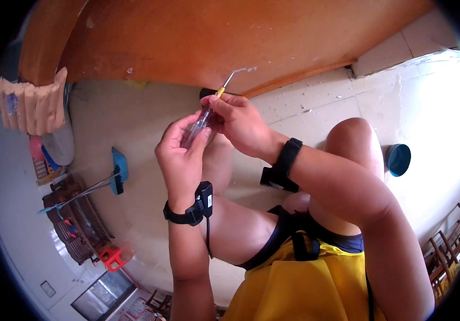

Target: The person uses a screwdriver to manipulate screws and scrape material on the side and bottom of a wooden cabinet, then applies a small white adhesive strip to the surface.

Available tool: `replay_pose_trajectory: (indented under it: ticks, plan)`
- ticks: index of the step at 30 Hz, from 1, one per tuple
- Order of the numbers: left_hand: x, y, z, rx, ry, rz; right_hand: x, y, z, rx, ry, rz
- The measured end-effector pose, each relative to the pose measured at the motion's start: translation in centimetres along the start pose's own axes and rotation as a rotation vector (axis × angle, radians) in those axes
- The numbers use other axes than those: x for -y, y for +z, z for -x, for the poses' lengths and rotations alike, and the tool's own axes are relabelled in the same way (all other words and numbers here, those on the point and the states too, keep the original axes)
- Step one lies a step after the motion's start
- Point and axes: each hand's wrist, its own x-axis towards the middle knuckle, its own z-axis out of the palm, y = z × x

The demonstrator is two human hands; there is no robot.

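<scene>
A broad orange-brown wooden panel (198, 37) fills the top of the view, curving with the lens, its lower edge running just above the hands. Below it spreads a pale tiled floor (315, 107), sunlit at the right. The person sits with bare knees raised, a yellow garment (304, 283) at the lower edge, both forearms coming up from below, each with a black wrist strap.

At the left stands a dark wooden rack (75, 224), with a blue dustpan (118, 168) on a long handle leaning across it and a small red stool (113, 258) on the floor just beside its lower end. A round teal bowl (399, 159) lies on the floor at the right, near the raised knee.

The left hand (182, 158) and right hand (240, 125) meet in the middle, above the knees. Between them is a screwdriver (204, 119) with a clear handle, a yellow collar and a thin metal shaft whose tip points up to the panel's edge. The left fingers curl around the lower handle; the right fingers pinch closed near the yellow collar.
</scene>
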Motion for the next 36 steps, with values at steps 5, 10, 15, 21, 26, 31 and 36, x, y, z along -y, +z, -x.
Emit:
replay_pose_trajectory:
  ticks: [5,10,15,21,26,31,36]
  plan:
    - [-0.4,-0.3,-0.5,-0.043,0.010,-0.032,0.1,-0.3,-0.6,0.055,-0.012,0.032]
    - [-1.9,0.3,-0.4,-0.112,-0.017,-0.064,0.1,-0.5,-0.9,0.101,0.013,-0.029]
    - [-1.7,0.5,-0.6,-0.154,0.010,-0.131,0.6,-0.2,-0.9,0.127,0.013,-0.048]
    - [-1.3,0.7,-0.9,-0.177,0.063,-0.109,0.8,-0.1,-1.1,0.108,0.037,-0.022]
    - [-1.0,1.8,-1.6,-0.054,0.180,-0.406,0.4,-1.3,-1.4,-0.005,0.007,-0.087]
    - [-1.0,1.2,0.1,-0.111,0.109,-0.192,1.0,-0.3,-0.4,0.059,0.053,0.102]
    - [-1.6,1.4,0.3,-0.118,0.063,-0.184,1.2,-0.3,-0.3,0.043,0.029,0.126]
